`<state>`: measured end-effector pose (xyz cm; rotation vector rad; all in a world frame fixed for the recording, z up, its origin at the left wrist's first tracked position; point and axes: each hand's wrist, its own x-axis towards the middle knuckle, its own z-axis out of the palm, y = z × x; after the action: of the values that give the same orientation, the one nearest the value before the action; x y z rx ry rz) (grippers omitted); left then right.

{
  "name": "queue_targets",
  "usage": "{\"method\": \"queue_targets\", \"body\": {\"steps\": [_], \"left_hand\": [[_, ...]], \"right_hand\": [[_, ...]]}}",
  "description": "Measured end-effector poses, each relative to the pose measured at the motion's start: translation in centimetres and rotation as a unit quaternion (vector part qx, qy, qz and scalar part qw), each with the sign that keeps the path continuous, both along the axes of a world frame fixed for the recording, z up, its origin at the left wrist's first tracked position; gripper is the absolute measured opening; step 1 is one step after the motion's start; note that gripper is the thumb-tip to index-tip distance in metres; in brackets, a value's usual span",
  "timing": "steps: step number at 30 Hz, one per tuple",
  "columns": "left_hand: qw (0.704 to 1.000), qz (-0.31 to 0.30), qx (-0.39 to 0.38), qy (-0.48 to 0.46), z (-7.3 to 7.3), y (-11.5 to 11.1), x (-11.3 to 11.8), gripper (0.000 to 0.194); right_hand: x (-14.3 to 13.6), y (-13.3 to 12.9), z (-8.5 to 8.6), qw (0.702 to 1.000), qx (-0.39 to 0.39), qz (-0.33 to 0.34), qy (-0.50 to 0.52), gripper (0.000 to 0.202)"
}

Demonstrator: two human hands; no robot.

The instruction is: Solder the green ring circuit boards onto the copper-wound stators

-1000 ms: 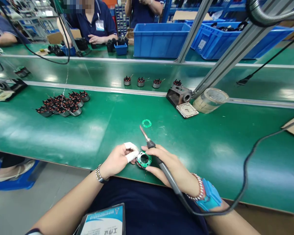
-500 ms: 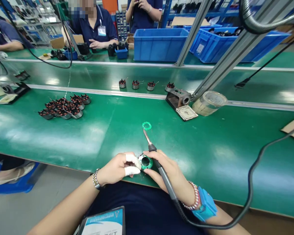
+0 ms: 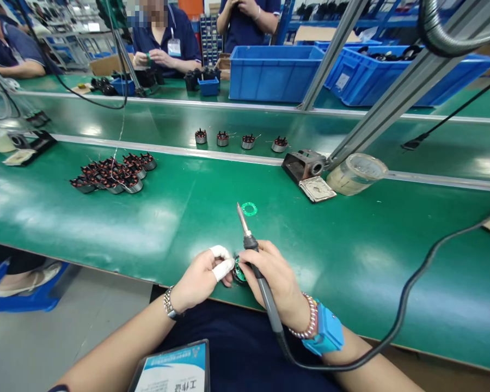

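Close to the table's front edge, my left hand (image 3: 202,275), with white covers on its thumb and a finger, pinches a small round part with a green ring circuit board (image 3: 239,270). Fingers of both hands hide much of that part. My right hand (image 3: 275,277) is closed around a soldering iron (image 3: 270,307), and its thumb and fingertips also reach the part's right side. The iron's bare tip points away from me, up off the part. Just beyond the tip, a loose green ring board (image 3: 250,209) lies flat on the green table (image 3: 204,218).
Wound motor stators (image 3: 110,175) cluster at left; several more stand along the back ledge, such as one stator (image 3: 247,142). An iron stand (image 3: 304,166) with a sponge (image 3: 317,189) and a cloudy jar (image 3: 356,175) sit back right. The iron's cable (image 3: 418,283) loops right. Co-workers sit opposite.
The round part has turned and is now more covered by my fingers. My right hand has shifted slightly left and up, and the iron's tip has swung up beside the loose ring board.
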<state>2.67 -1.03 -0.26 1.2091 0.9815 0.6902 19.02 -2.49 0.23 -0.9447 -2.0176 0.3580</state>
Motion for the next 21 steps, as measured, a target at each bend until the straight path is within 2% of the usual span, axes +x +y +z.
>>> {"method": "queue_targets", "body": {"steps": [3,9,13,17,21], "left_hand": [[1.0,0.009,-0.002,-0.007,-0.1,-0.1,0.1,0.024],[1.0,0.023,0.001,0.001,0.0,-0.2,0.3,0.022],[1.0,0.016,-0.005,0.022,0.3,0.0,0.3,0.019],[0.999,0.012,-0.008,0.029,0.4,0.2,0.3,0.018],[0.999,0.014,-0.009,0.038,0.4,0.2,0.3,0.018]], "right_hand": [[-0.4,0.1,0.0,1.0,0.001,0.003,-0.011,0.027],[-0.9,-0.5,0.1,0.999,-0.002,-0.038,0.012,0.026],[0.6,-0.9,1.4,0.998,-0.024,-0.045,0.044,0.02],[2.5,-1.6,2.8,0.998,-0.04,-0.01,0.047,0.023],[3.3,-2.3,3.3,0.997,-0.037,0.012,0.061,0.028]]}}
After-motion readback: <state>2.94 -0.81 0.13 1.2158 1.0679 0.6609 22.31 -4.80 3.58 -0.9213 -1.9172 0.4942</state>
